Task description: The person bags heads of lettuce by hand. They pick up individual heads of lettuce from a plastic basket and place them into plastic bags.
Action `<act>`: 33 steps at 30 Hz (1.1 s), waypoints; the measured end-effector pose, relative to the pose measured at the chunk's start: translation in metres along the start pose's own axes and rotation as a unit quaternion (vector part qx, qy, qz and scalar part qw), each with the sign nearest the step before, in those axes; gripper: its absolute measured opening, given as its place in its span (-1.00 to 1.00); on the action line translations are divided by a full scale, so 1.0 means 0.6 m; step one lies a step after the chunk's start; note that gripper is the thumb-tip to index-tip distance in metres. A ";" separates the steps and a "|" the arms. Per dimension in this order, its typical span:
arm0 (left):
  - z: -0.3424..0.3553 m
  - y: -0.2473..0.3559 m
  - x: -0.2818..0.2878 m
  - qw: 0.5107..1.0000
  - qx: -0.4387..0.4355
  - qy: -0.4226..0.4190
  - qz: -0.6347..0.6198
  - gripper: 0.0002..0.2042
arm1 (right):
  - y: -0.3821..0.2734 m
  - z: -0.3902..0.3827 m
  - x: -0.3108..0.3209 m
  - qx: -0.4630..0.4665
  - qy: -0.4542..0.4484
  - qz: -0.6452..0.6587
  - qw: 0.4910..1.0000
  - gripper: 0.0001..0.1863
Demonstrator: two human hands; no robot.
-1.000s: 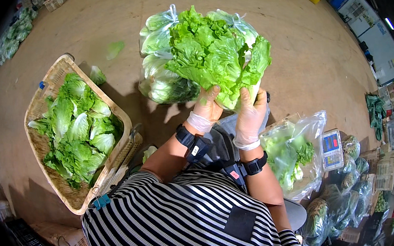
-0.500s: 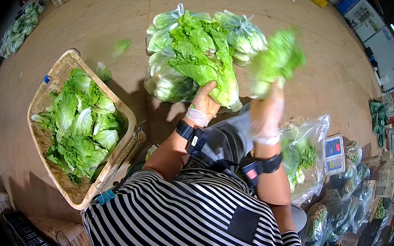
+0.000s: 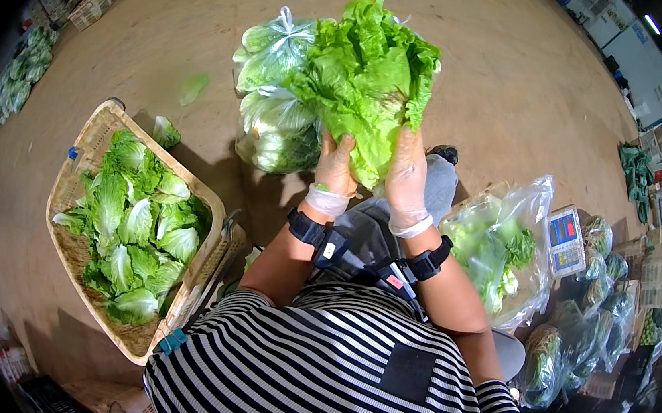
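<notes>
My left hand (image 3: 336, 168) and my right hand (image 3: 405, 174), both in thin translucent gloves with dark straps at the wrists, grip a leafy bright green lettuce bunch (image 3: 373, 74) from below, one on each side. Its leaves fan upward and hide part of the knotted clear bags of lettuce (image 3: 274, 136) behind it. To my left stands a worn beige plastic basket (image 3: 70, 219) holding loose lettuce leaves (image 3: 136, 222). At my right lies an open clear bag (image 3: 527, 300) with some lettuce inside, beside a scale (image 3: 567, 247) with a keypad.
Several bagged bundles of greens (image 3: 544, 366) line the right side, with crates (image 3: 649, 284) and a dark green tarp (image 3: 634, 178) beyond. At the far left are more bagged greens (image 3: 23, 69) and stacked crates (image 3: 94, 4). A stray leaf (image 3: 194, 89) lies on the floor (image 3: 506, 80).
Half a second ago my right hand held a blurred clump of lettuce out to the right; now it has moved back left, joining my left hand on the bunch.
</notes>
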State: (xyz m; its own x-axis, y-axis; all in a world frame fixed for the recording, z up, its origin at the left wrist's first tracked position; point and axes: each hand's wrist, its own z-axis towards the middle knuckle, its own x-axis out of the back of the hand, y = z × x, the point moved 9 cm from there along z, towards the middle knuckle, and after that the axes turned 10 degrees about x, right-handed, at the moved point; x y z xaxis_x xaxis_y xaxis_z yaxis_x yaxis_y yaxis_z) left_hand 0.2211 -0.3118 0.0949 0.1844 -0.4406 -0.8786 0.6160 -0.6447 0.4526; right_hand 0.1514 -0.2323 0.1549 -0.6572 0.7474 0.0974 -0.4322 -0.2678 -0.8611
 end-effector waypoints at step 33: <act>-0.011 -0.048 0.013 0.991 0.034 0.124 -0.020 -0.58 | 0.087 -0.016 0.024 -0.169 0.166 0.393 0.888 -0.46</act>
State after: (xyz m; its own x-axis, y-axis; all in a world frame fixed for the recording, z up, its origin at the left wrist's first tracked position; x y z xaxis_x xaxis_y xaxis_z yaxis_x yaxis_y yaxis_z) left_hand 0.2097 -0.2923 0.0741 0.3487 -0.2510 -0.9030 0.5761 -0.7026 0.4177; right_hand 0.1253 -0.2294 0.1065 -0.4318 0.5627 -0.7049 0.3269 -0.6308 -0.7037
